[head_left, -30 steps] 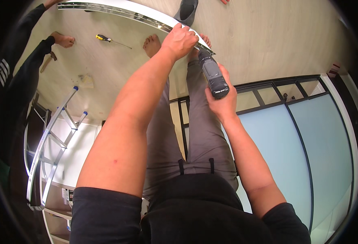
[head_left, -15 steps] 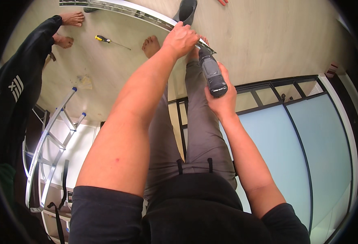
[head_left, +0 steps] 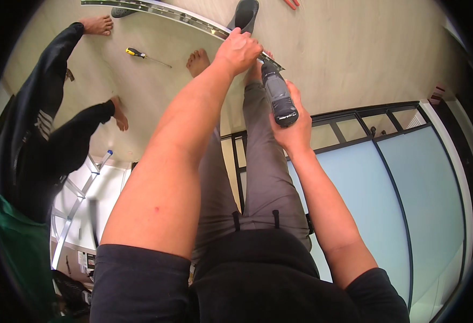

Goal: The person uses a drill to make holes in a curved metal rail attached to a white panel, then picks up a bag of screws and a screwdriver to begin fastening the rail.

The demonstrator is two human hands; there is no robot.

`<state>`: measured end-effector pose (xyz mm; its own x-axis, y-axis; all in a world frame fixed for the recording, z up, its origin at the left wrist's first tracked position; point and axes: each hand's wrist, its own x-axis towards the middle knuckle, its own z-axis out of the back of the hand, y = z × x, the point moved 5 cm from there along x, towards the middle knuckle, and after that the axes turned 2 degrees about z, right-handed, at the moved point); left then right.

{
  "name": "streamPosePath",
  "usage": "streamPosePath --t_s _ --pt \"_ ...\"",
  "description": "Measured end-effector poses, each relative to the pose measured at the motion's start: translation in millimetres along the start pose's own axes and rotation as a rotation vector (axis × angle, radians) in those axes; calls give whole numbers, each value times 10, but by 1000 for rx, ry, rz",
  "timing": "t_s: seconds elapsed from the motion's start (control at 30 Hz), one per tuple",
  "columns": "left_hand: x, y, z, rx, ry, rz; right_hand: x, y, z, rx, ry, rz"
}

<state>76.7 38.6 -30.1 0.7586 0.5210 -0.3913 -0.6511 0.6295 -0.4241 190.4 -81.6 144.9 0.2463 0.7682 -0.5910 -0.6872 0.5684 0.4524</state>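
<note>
A long metal rail (head_left: 188,20) with slots along its length stretches from the upper left to just in front of my feet. My left hand (head_left: 240,52) is closed around the rail near its right end, fingers wrapped over the edge. In my right hand (head_left: 294,128) is a dark cordless drill (head_left: 278,96), gripped by its handle. The drill's front end points away from me and meets the rail's right end, close beside my left hand. The drill's tip and trigger are hidden.
A yellow-and-black screwdriver (head_left: 136,52) lies on the floor at left. Dark slippers (head_left: 245,15) and a red-handled tool (head_left: 291,4) are at the far side. A barefoot person in dark trousers (head_left: 80,134) stands left, before an aluminium ladder (head_left: 75,204). Frosted sliding doors (head_left: 349,183) are at right.
The person at left has stepped toward the right, one leg now covering much of the ladder. My hands, the drill and the rail stay almost where they were.
</note>
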Motion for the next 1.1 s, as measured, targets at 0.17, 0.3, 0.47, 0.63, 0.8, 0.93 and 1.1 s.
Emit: streamPosePath --t_s 0.17,0.3,0.47,0.63,0.8,0.93,1.1 --pt "74 -5 13 29 21 22 -4 -54 -26 5 39 -44" --pt "110 96 25 8 75 9 -147 -182 -16 164 -35 43" --pt "8 136 -27 -67 95 28 -543 -490 219 293 -41 -53" --pt "-129 218 -13 -23 57 -34 -520 -780 390 192 -25 -110" --pt "-132 202 103 -91 87 9 -154 -907 417 121 -33 -143" --pt "-128 168 53 -104 77 45 438 -597 307 -21 -16 -30" --pt "-247 166 -38 -73 10 25 1283 -92 -91 11 -53 206"
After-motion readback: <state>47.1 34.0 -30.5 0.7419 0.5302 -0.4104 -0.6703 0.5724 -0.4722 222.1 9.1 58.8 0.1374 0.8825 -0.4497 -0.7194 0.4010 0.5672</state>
